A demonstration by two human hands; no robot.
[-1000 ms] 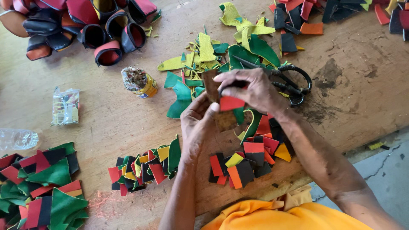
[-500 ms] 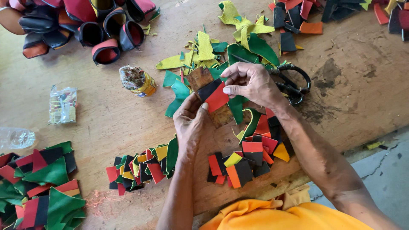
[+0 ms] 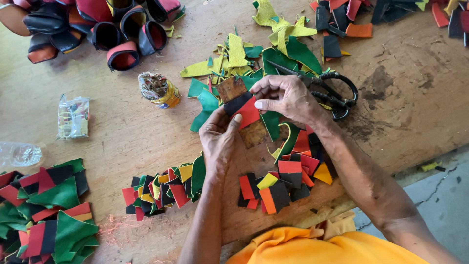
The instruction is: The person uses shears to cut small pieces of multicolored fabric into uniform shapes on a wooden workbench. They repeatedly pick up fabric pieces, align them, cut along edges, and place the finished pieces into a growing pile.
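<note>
Landmark for all positions: the black scissors (image 3: 328, 92) lying on the wooden table (image 3: 127, 132).

Far left of the scissors, at the table's near edge: a heap of green, red and black leather pieces (image 3: 44, 215). Above that heap, a crumpled clear plastic bottle (image 3: 18, 153) and a small clear packet (image 3: 73, 116). Far upper left of the scissors: a cluster of curled red-and-black leather loops (image 3: 97, 29).

Left of the scissors, at about their height: a small tin (image 3: 157, 90) with a crusted top, lying tilted.

Lower left of the scissors: a row of small cut pieces (image 3: 163, 188), mixed red, green, yellow, black.

Left hand (image 3: 221, 141): just left of and below the scissors, fingers curled, thumb tip pressed on a red-and-black patch (image 3: 243, 110). Under the patch it supports a brown worn board (image 3: 254, 133); how the hidden fingers grip cannot be told.

Right hand (image 3: 286, 98): just beside the scissors on their left, not touching them as far as visible. Thumb and fingers pinched closed on the upper right edge of the patch.

Patch position: raised between both hands, close left of the scissors.

Behind the scissors: green and yellow offcuts (image 3: 273, 49). Below them, near the table edge: a stack of red, black, orange squares (image 3: 281, 188).
</note>
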